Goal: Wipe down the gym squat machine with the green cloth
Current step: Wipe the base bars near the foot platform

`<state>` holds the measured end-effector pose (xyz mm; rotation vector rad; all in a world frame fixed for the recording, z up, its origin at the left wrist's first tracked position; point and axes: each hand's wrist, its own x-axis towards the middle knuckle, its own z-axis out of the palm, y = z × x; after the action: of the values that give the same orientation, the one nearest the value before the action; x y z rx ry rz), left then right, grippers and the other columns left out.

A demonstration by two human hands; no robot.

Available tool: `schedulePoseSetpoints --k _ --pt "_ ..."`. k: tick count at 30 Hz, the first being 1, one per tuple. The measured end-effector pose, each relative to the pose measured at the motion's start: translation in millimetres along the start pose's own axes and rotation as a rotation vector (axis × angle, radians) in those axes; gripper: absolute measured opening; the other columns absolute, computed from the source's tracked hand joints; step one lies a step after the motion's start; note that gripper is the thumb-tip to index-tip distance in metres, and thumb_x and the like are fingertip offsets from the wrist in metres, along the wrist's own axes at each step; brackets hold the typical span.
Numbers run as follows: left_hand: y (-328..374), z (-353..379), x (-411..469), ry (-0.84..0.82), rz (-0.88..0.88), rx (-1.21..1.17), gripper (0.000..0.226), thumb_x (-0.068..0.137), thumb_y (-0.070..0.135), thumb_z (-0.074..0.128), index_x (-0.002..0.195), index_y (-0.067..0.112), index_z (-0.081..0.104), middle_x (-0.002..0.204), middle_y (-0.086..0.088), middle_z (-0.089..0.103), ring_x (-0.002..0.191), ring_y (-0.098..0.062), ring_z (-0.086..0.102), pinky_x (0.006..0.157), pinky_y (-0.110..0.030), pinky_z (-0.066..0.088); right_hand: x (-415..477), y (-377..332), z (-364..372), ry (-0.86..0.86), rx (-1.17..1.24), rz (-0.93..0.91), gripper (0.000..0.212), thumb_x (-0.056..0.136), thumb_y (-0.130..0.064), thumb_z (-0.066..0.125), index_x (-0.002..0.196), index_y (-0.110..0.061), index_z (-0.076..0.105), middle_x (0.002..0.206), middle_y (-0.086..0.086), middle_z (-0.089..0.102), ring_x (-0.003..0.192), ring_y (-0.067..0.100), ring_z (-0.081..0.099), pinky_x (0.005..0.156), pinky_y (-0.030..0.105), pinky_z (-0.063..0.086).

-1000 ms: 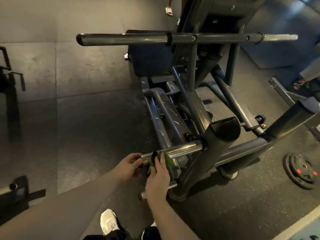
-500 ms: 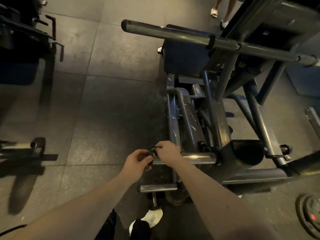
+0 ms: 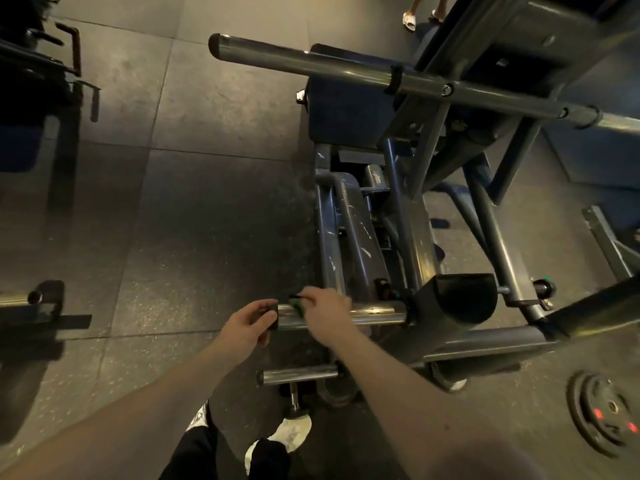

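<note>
The grey squat machine (image 3: 408, 237) fills the right half of the view, with a long bar (image 3: 311, 62) across the top. A shiny chrome peg (image 3: 374, 315) sticks out to the left from its lower frame. My right hand (image 3: 323, 308) lies over this peg and grips the green cloth (image 3: 299, 308), of which only a small bit shows under the fingers. My left hand (image 3: 247, 329) curls round the black end cap (image 3: 273, 317) of the same peg.
A second, shorter chrome peg (image 3: 299, 374) sits lower down, near my white shoes (image 3: 291, 431). A weight plate (image 3: 604, 415) lies on the floor at the right. Other gym equipment (image 3: 38, 91) stands at the left. Another person's feet (image 3: 420, 15) show at the top.
The view has swung left and downward. My right hand with the cloth has slid a little along the chrome peg, and my left hand has stayed at the peg's end.
</note>
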<state>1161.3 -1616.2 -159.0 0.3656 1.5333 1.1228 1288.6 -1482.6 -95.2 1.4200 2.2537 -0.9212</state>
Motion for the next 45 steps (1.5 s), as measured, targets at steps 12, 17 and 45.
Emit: schedulePoseSetpoints --k 12,17,45 --pt "-1 -9 9 -0.104 -0.051 0.055 0.022 0.104 0.022 0.056 0.12 0.033 0.067 0.109 -0.012 0.067 0.076 -0.018 0.059 0.069 -0.03 0.051 -9 77 -15 0.375 0.088 0.368 0.031 0.101 -0.017 0.049 0.127 -0.027 0.061 0.14 0.002 0.054 0.141 0.024 0.035 0.111 0.051 0.028" --pt "11 -13 12 -0.17 -0.092 0.102 0.02 0.104 0.018 0.056 0.122 0.022 0.064 0.108 -0.014 0.066 0.076 -0.02 0.06 0.066 -0.028 0.053 -21 14 49 0.691 0.566 0.498 0.04 0.105 -0.01 0.045 0.142 -0.021 0.058 0.164 -0.011 0.03 0.155 0.022 0.01 0.123 0.045 0.016" --pt "78 -8 10 -0.209 -0.082 0.741 0.038 0.104 0.027 0.057 0.14 0.016 0.058 0.107 -0.005 0.067 0.086 -0.015 0.064 0.077 -0.027 0.054 -62 31 -1 0.816 1.096 0.678 0.043 0.101 -0.008 0.055 0.142 -0.02 0.056 0.136 0.005 0.057 0.089 0.012 0.058 0.077 0.022 0.049"
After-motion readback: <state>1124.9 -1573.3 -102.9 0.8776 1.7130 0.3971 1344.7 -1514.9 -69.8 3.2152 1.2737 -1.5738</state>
